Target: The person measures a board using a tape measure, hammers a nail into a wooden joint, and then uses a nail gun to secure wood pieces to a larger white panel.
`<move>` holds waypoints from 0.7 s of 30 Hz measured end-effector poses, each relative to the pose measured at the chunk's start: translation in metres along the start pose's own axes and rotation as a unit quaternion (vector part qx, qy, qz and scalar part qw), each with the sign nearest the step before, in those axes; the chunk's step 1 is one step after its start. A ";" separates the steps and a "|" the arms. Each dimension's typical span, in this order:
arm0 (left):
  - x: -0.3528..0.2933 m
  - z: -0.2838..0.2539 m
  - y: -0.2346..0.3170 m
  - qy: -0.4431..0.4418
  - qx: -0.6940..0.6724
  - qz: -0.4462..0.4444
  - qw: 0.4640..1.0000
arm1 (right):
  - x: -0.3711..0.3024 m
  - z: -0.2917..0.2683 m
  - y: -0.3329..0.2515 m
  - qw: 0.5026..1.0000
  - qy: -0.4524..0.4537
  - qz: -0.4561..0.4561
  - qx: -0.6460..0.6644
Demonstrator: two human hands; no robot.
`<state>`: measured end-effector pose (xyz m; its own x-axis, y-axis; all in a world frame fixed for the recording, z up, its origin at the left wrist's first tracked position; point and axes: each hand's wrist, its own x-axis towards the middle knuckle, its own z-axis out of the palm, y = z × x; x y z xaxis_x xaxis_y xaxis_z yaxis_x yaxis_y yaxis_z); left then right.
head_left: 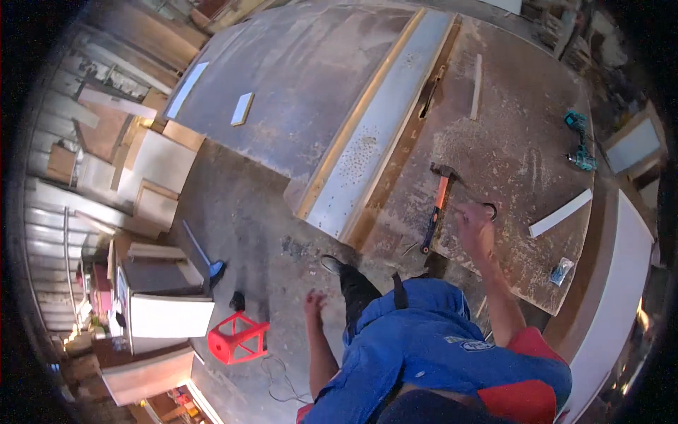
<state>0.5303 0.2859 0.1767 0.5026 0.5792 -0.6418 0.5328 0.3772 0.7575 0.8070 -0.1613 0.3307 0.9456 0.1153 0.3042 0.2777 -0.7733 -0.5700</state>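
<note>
My right hand (476, 227) is over the worktable, its fingers bent in. At its fingertips shows a dark curved piece (490, 210); most of it is hidden, so I cannot make out what it is. Just left of that hand lies a hammer (438, 212) with an orange and black handle, its metal head pointing away from me. My left hand (315, 302) hangs low over the floor, away from the table, holding nothing, with its fingers loosely bent and apart.
A light metal strip (360, 150) edged with wood crosses the worktable (508, 155). A teal cordless drill (580, 141), a white strip (561, 213) and a small clear packet (562, 271) lie to the right. A red stool (239, 339) stands on the floor at left, near board offcuts (167, 166).
</note>
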 end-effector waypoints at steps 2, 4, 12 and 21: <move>0.052 0.005 0.060 0.002 -0.068 0.072 0.995 | -0.014 0.014 -0.042 0.969 -0.151 0.118 0.154; 0.109 0.017 0.119 -0.014 -0.118 0.106 0.987 | -0.024 0.044 -0.082 0.927 -0.295 0.191 0.129; 0.277 0.092 0.228 -0.228 0.220 0.206 0.926 | -0.090 0.199 -0.138 0.880 -0.194 0.431 -0.038; 0.293 0.098 0.221 -0.297 0.355 0.281 0.841 | -0.032 0.171 -0.198 0.759 0.109 0.571 0.294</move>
<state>0.8621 0.4683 0.1439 0.9496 -0.0214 -0.3127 0.2639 -0.4836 0.8346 0.7506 0.0944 0.3034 0.5933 -0.5760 -0.5623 -0.6139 0.1281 -0.7789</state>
